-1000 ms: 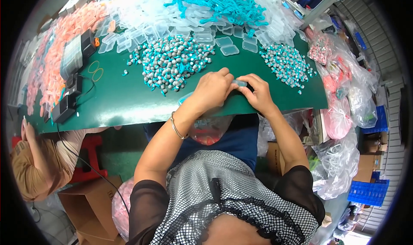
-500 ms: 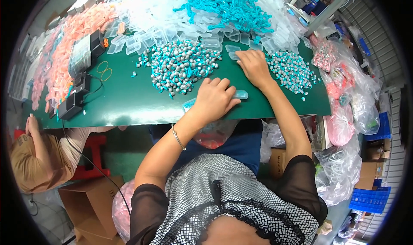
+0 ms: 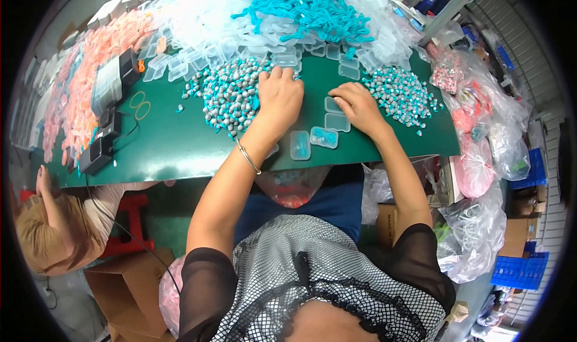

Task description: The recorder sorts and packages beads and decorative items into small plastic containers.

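Observation:
My left hand (image 3: 280, 95) is closed, its fingers bent down at the right edge of a heap of small round grey-and-teal pieces (image 3: 231, 101); its fingertips are hidden. My right hand (image 3: 360, 106) pinches the side of an opened clear plastic case (image 3: 337, 122), whose two halves lie flat on the table. Nearer my body lie two small cases: one upright clear case (image 3: 300, 145) with teal content, and another slanted case (image 3: 324, 137) with teal cord in it. Beyond my right hand spreads a second heap of smaller grey-and-teal pieces (image 3: 401, 95).
Teal cords (image 3: 303, 8) are heaped over many clear cases (image 3: 198, 56) at the back. Orange pieces (image 3: 111, 38) and black stands (image 3: 109, 122) occupy the left of the green table (image 3: 168, 149). Plastic bags (image 3: 478, 161) crowd the right. A co-worker's arm (image 3: 51, 198) shows far left.
My left hand has left the case near the front edge and moved up to the larger heap. My right hand has come nearer with the opened case. The two front cases now show uncovered.

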Demonstrator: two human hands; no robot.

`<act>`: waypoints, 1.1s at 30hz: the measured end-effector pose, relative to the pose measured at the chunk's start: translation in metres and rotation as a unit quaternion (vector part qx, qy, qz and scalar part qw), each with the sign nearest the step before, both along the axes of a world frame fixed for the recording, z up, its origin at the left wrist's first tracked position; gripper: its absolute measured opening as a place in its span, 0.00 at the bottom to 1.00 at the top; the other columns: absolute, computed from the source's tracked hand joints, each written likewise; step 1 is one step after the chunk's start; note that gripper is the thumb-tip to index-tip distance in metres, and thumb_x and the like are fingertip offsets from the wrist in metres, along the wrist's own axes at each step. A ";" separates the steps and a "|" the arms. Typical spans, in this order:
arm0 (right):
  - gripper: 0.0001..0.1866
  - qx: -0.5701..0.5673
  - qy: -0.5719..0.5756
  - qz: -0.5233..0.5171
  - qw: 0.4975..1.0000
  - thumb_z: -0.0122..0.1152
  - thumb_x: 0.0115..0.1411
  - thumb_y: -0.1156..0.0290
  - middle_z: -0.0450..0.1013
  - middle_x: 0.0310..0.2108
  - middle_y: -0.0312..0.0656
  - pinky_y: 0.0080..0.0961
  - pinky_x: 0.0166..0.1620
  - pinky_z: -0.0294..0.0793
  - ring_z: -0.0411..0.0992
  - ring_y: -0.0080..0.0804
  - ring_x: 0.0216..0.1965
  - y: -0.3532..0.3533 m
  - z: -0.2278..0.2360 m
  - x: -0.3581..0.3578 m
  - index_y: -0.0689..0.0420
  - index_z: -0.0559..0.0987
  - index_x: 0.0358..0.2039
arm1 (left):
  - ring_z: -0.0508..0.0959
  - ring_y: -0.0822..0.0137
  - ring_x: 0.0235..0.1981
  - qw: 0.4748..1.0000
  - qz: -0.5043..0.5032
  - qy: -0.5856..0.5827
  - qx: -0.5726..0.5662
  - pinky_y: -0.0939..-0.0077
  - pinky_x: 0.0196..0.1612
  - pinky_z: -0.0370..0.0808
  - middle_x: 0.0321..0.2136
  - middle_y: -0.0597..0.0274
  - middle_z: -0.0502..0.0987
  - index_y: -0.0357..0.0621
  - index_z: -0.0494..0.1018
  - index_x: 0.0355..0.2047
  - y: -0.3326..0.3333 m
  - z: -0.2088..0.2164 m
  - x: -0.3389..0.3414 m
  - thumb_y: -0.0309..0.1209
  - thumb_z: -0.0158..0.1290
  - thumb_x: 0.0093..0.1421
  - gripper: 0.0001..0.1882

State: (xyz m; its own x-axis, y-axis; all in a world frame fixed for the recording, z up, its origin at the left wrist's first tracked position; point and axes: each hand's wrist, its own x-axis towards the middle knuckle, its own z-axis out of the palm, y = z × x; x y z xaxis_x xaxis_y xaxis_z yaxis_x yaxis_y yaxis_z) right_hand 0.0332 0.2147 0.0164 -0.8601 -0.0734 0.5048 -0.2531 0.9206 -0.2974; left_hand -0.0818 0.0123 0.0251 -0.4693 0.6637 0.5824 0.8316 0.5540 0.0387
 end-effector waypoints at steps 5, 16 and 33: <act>0.04 -0.020 0.104 -0.077 0.991 0.62 0.55 0.73 0.78 0.29 0.42 0.38 0.37 0.74 0.75 0.44 0.33 0.028 0.003 0.001 0.56 0.82 0.31 | 0.75 0.61 0.38 0.999 -0.032 0.031 -0.023 0.63 0.41 0.67 0.29 0.62 0.75 0.48 0.78 0.24 0.008 -0.011 -0.009 0.29 0.55 0.48 0.03; 0.07 0.204 0.020 -0.278 0.938 0.68 0.48 0.69 0.76 0.31 0.36 0.49 0.49 0.59 0.72 0.39 0.42 0.062 -0.004 -0.008 0.50 0.83 0.31 | 0.80 0.49 0.32 0.978 -0.120 -0.165 -0.035 0.56 0.34 0.77 0.29 0.53 0.76 0.42 0.79 0.29 0.004 -0.010 0.008 0.26 0.57 0.52 0.04; 0.05 0.102 0.087 -0.166 0.977 0.67 0.52 0.71 0.75 0.30 0.38 0.35 0.45 0.65 0.73 0.37 0.36 -0.002 -0.013 0.039 0.53 0.81 0.31 | 0.80 0.48 0.31 0.949 -0.145 -0.274 0.055 0.58 0.35 0.77 0.28 0.52 0.79 0.42 0.80 0.34 -0.005 -0.010 0.018 0.23 0.58 0.51 0.09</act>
State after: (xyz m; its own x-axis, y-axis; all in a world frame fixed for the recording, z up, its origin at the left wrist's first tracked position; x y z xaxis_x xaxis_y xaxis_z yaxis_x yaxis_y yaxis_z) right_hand 0.0721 0.2131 0.0036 -0.7567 0.0800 0.6488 0.0386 0.9962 -0.0777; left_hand -0.0636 0.0073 0.0155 -0.5279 0.7607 0.3776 0.7874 0.2716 0.5534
